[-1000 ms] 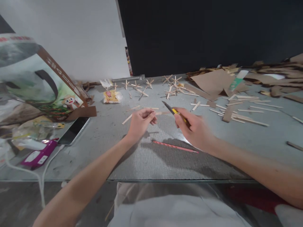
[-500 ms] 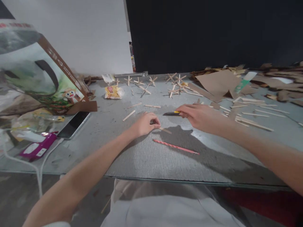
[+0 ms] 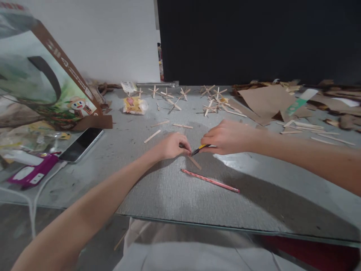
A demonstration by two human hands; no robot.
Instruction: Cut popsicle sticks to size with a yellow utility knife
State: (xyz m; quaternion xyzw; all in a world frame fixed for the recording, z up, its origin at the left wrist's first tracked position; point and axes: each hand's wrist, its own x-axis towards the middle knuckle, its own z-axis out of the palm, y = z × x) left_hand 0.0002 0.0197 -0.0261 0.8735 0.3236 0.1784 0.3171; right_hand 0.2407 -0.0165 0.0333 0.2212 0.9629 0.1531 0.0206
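1. Left hand (image 3: 175, 146): thumb and fingertips pinched together on one end of a thin wooden stick (image 3: 195, 162); the forearm slants in from the lower left.
2. Wooden stick: lies low over the near middle of the table (image 3: 158, 192), its free end pointing toward the person and slightly right. The pinched end is hidden by the fingers.
3. Right hand (image 3: 225, 137): clamped round the yellow-and-black handle of a knife (image 3: 203, 146), palm turned down.
4. Knife: the dark blade points left and reaches the stick right beside the left fingertips. From where I stand, I cannot tell whether the edge touches the wood.
5. Pencil (image 3: 210, 181): pink, patterned, lying just on the person's side of the stick, its point to the left.
6. Beyond the left hand: three loose sticks (image 3: 152, 136), lying apart from each other.
7. Farther back: several crossed-stick pieces (image 3: 175, 104), a yellow snack packet (image 3: 134, 106) to their left.
8. Right rear: brown cardboard (image 3: 266, 101), a green-and-white tube (image 3: 301, 102) on it, more sticks (image 3: 313, 128) in front.
9. Left side: a phone (image 3: 82, 145) lying flat, a purple gadget (image 3: 32, 171), a white cable (image 3: 46, 180), and a large printed box (image 3: 64, 81) standing behind them.
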